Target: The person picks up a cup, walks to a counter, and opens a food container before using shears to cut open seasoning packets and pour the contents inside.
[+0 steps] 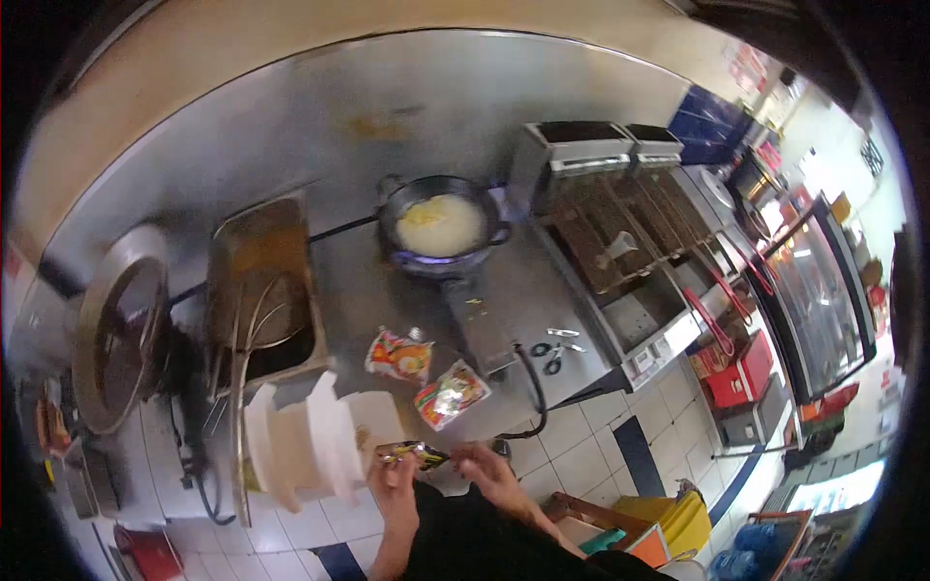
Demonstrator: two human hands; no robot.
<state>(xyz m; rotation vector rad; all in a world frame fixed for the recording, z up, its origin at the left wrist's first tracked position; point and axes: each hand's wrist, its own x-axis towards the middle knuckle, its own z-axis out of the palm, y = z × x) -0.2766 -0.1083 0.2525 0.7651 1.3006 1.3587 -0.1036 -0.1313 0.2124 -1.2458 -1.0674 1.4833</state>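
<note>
At counter edge, sachet pinched btwn L hand, R hand

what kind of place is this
Probably a small commercial kitchen or fast-food stall: a pan on a lit gas burner, twin deep fryers with baskets, and a glass display cabinet.

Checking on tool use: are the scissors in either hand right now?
No, the scissors lie on the counter, while the left hand and right hand both hold a small sachet.
</note>
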